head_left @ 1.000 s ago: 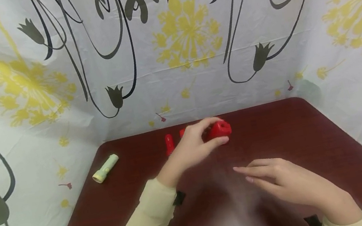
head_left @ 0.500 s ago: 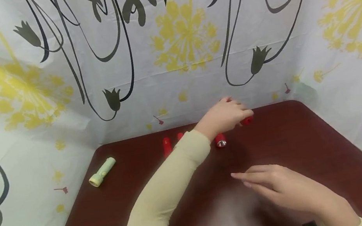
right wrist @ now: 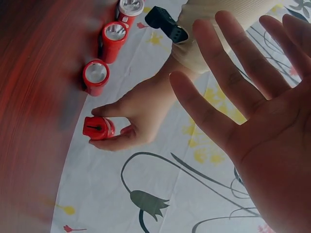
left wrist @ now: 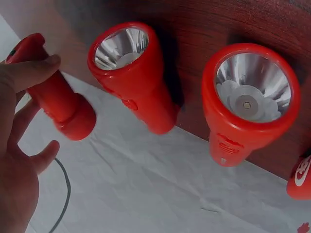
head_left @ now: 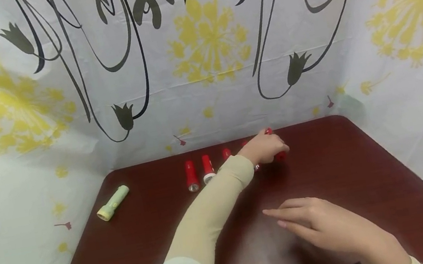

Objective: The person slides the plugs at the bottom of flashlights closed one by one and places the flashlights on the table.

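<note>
My left hand [head_left: 265, 147] reaches to the back of the table and grips a red flashlight [left wrist: 63, 104] between thumb and fingers. In the left wrist view that flashlight is tilted, apart from its neighbour, a red flashlight [left wrist: 131, 77] with a silver reflector. Beyond this one stands another red flashlight [left wrist: 250, 104]. More of the row shows in the head view: a plain red flashlight [head_left: 191, 176] at its left end, then a red one with a white head [head_left: 208, 169]. Over the front of the table hovers my right hand [head_left: 325, 220], fingers straight and holding nothing.
A pale green flashlight [head_left: 113, 203] lies near the left edge of the dark red table [head_left: 150, 243]. White patterned cloth [head_left: 223, 102] hangs close behind the table and at both sides. My left forearm [head_left: 201, 226] crosses above the tabletop.
My left hand has carried the red flashlight rightward past the others, then lowered it slightly at the row's right end. The right hand keeps its pose.
</note>
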Demonstrator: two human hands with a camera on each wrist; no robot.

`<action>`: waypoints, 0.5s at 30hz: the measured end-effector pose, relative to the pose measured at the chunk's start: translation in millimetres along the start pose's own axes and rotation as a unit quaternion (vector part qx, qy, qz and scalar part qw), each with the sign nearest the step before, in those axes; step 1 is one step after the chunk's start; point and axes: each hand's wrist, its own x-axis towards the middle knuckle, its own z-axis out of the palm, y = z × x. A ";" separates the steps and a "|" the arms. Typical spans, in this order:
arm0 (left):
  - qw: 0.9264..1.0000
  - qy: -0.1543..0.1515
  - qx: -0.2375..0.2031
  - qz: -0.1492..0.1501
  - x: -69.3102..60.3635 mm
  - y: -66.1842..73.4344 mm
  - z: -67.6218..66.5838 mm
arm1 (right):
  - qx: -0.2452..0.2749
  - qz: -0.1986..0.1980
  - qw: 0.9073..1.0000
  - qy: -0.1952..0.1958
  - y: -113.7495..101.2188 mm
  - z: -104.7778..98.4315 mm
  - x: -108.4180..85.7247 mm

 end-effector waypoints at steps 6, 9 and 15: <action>0.994 0.050 -0.062 -0.075 13.6 2.9 -12.7 | -0.011 0.012 1.000 -0.006 1.3 -0.8 -2.1; 0.984 0.080 -0.096 -0.129 21.1 4.6 -16.8 | -0.016 0.015 1.000 -0.008 0.8 -1.5 -2.7; 0.946 0.126 -0.173 -0.242 29.3 9.2 -4.9 | -0.016 0.003 1.000 0.001 1.1 -2.1 -5.6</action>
